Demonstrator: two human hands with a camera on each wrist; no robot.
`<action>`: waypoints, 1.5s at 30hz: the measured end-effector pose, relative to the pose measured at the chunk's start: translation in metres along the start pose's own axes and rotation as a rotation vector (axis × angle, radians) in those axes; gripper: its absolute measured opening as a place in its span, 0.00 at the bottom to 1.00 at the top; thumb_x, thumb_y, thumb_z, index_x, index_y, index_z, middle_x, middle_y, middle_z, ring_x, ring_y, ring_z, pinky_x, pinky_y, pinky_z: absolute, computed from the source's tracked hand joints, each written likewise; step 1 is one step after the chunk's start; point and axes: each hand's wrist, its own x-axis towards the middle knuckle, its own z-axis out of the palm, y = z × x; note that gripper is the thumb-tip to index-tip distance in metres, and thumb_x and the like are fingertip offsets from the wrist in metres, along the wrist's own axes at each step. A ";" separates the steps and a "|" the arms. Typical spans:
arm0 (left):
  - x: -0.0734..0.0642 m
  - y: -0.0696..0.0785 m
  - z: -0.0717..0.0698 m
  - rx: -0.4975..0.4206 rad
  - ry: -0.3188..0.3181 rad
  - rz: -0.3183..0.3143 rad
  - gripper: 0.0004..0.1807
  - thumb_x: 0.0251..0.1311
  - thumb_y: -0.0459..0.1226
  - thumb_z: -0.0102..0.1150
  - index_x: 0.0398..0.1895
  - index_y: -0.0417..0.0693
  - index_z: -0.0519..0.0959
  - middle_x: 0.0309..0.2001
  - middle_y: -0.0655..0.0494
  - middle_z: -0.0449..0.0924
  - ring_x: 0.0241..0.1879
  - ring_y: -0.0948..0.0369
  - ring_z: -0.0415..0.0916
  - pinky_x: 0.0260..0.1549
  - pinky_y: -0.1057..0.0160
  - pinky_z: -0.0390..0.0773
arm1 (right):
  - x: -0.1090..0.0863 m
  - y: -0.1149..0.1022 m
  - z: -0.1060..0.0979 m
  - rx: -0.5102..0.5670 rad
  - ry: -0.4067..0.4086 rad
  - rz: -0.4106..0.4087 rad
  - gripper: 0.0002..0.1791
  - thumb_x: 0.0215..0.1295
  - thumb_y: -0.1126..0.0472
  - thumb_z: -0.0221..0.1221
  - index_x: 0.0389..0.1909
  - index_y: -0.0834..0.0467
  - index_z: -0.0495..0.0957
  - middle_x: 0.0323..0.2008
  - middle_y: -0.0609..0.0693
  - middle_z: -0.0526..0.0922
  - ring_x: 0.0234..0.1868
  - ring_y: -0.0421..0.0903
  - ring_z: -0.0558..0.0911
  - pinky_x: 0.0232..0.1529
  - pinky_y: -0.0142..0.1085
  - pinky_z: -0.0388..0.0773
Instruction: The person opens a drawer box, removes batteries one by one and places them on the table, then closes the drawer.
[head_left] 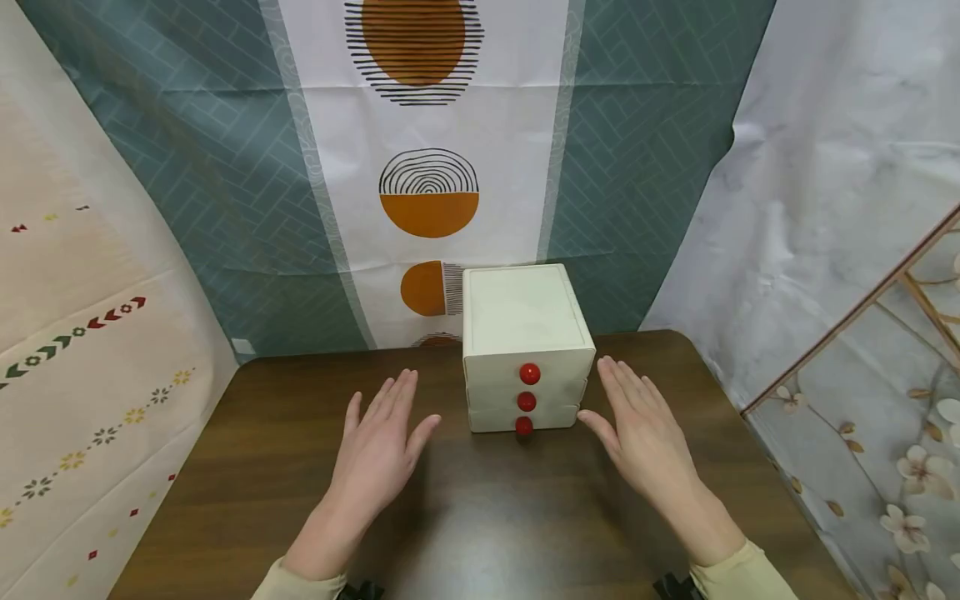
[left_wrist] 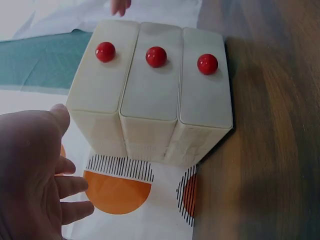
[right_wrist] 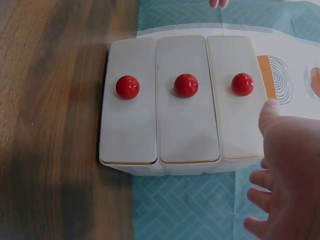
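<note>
A small white chest [head_left: 527, 312] with three stacked drawers stands at the back of the table, its drawer fronts facing me. Each front carries one round red knob, the top knob [head_left: 529, 373] being the highest. All three drawers look pushed in. My left hand [head_left: 380, 454] hovers to the left of the chest, fingers straight and thumb spread, holding nothing. On the other side my right hand [head_left: 643, 429] is held out beside the chest's right front corner, also with straight fingers and nothing in it. In the left wrist view the drawer fronts [left_wrist: 152, 75] appear sideways.
The dark brown wooden table [head_left: 480, 517] has rounded back corners. Behind it hangs a green and white cloth [head_left: 637, 167] with orange and black shapes. A cream patterned cloth [head_left: 97, 400] hangs at the left, and a pale floral one [head_left: 810, 292] at the right.
</note>
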 end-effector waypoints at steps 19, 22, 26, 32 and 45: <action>0.022 0.020 0.007 -0.219 -0.065 -0.061 0.40 0.85 0.55 0.54 0.90 0.47 0.57 0.83 0.46 0.66 0.81 0.46 0.66 0.81 0.31 0.47 | 0.009 -0.006 0.003 0.217 -0.043 0.165 0.36 0.85 0.50 0.61 0.85 0.62 0.65 0.79 0.63 0.72 0.77 0.66 0.73 0.75 0.65 0.70; 0.025 0.023 0.007 -0.243 -0.062 -0.056 0.40 0.86 0.55 0.53 0.90 0.48 0.56 0.84 0.47 0.65 0.81 0.48 0.66 0.82 0.32 0.47 | 0.010 -0.006 0.001 0.300 -0.075 0.231 0.36 0.88 0.47 0.56 0.86 0.59 0.63 0.81 0.61 0.69 0.80 0.64 0.70 0.74 0.67 0.69; 0.029 0.027 0.008 -0.273 -0.054 -0.044 0.39 0.87 0.54 0.52 0.90 0.47 0.57 0.83 0.47 0.65 0.80 0.47 0.67 0.82 0.32 0.47 | 0.012 -0.004 -0.001 0.401 -0.084 0.279 0.34 0.90 0.47 0.52 0.87 0.57 0.62 0.83 0.59 0.68 0.82 0.62 0.68 0.77 0.66 0.65; 0.034 0.032 0.010 -0.323 -0.070 -0.056 0.39 0.87 0.54 0.51 0.90 0.48 0.57 0.84 0.48 0.64 0.80 0.47 0.67 0.83 0.32 0.45 | 0.016 -0.002 -0.002 0.477 -0.073 0.312 0.35 0.91 0.44 0.49 0.88 0.55 0.61 0.81 0.57 0.71 0.82 0.61 0.68 0.78 0.65 0.64; 0.043 0.044 0.023 -0.418 -0.057 -0.061 0.40 0.85 0.49 0.56 0.91 0.47 0.55 0.84 0.49 0.64 0.82 0.48 0.65 0.84 0.34 0.42 | 0.029 -0.002 0.001 0.604 -0.095 0.405 0.34 0.91 0.43 0.47 0.89 0.52 0.59 0.84 0.56 0.65 0.83 0.61 0.65 0.80 0.66 0.60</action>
